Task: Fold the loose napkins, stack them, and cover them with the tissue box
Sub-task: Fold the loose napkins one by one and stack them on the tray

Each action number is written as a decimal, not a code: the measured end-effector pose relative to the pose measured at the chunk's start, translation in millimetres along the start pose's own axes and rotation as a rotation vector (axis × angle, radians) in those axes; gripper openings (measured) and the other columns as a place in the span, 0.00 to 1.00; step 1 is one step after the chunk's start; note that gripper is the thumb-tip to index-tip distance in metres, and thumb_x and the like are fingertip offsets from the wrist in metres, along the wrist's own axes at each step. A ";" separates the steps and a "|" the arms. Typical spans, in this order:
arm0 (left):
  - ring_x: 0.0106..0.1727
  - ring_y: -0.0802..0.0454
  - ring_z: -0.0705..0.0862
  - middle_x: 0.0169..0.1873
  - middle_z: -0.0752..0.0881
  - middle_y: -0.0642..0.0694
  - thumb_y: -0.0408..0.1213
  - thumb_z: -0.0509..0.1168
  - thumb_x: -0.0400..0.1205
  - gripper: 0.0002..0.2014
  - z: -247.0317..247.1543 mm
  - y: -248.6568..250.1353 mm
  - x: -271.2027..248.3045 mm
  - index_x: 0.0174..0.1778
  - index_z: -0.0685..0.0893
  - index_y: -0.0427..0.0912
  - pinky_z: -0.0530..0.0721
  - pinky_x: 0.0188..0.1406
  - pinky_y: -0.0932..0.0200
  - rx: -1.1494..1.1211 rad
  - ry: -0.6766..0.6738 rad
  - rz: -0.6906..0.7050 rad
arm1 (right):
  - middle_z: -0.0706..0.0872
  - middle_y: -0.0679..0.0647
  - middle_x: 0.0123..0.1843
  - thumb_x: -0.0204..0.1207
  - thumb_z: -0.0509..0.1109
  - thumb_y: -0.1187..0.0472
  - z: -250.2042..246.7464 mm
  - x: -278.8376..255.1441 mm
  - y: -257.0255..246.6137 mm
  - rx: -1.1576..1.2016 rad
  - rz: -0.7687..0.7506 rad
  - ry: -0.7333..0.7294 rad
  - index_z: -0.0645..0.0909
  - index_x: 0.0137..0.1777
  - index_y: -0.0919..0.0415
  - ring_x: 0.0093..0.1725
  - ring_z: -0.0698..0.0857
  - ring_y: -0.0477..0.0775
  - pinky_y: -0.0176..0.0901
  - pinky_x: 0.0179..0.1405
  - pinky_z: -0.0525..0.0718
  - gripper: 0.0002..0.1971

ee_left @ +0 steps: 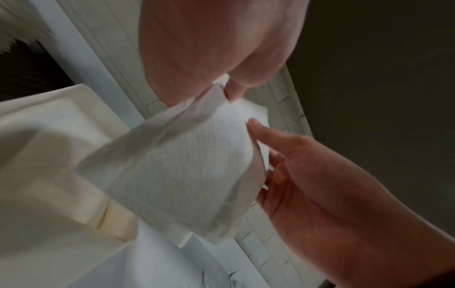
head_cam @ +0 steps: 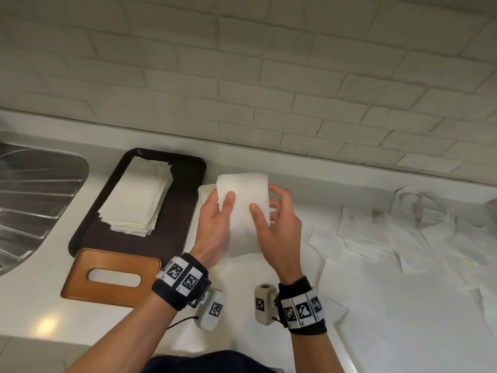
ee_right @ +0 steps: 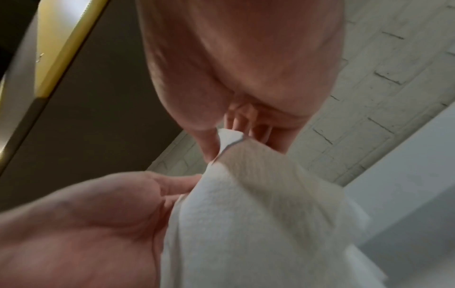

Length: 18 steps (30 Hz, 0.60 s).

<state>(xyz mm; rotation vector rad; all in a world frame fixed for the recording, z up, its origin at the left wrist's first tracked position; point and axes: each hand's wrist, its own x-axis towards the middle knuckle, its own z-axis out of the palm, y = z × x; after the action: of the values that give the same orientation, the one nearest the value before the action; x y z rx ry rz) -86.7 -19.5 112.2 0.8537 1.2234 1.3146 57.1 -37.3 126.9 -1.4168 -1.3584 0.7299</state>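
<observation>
Above the pale counter (head_cam: pixel 80 316), our left hand (head_cam: pixel 215 227) and right hand (head_cam: pixel 279 232) together pinch a white embossed paper napkin (head_cam: pixel 243 200), thumbs on top and fingers behind it. Left of our hands, a stack of folded white napkins (head_cam: pixel 137 195) lies on a dark rectangular tray (head_cam: pixel 177 227), with the brown wooden tissue box cover (head_cam: pixel 110 277) touching its near edge. Right of our hands, loose white napkins (head_cam: pixel 390 254) lie spread over the counter.

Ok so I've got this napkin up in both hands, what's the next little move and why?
Probably bring the two halves together and press the crease. The napkin is held off the counter, only partly folded, pinched by the left hand and right hand. Then it likely goes on the folded stack on the dark tray. Many loose napkins remain, and the tissue box cover waits nearby.
</observation>
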 end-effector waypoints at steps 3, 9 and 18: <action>0.67 0.48 0.92 0.63 0.93 0.49 0.44 0.61 0.96 0.12 -7.0 3.0 -0.6 0.71 0.85 0.49 0.89 0.69 0.42 0.025 0.003 0.031 | 0.81 0.46 0.66 0.86 0.78 0.50 13.4 -7.9 4.6 -0.032 0.017 0.173 0.69 0.86 0.49 0.65 0.82 0.48 0.43 0.64 0.83 0.32; 0.81 0.47 0.82 0.78 0.84 0.46 0.54 0.64 0.92 0.24 -20.5 -1.5 31.2 0.82 0.76 0.47 0.80 0.82 0.41 0.023 0.064 0.004 | 0.92 0.52 0.66 0.90 0.73 0.53 41.4 -36.8 27.6 0.192 0.182 -0.146 0.55 0.86 0.33 0.63 0.93 0.52 0.59 0.69 0.92 0.35; 0.79 0.37 0.77 0.76 0.80 0.39 0.32 0.70 0.88 0.31 -63.4 -19.6 75.6 0.86 0.67 0.45 0.78 0.78 0.42 0.780 0.077 0.138 | 0.89 0.60 0.48 0.91 0.65 0.65 70.4 -16.5 51.9 -0.266 0.264 -0.245 0.74 0.65 0.47 0.39 0.94 0.58 0.51 0.44 0.94 0.11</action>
<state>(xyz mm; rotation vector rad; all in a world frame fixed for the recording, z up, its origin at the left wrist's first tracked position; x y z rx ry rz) -154.2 40.4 67.7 1.4601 1.8027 0.9652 8.1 -29.0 53.1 -1.7862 -1.5154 0.9461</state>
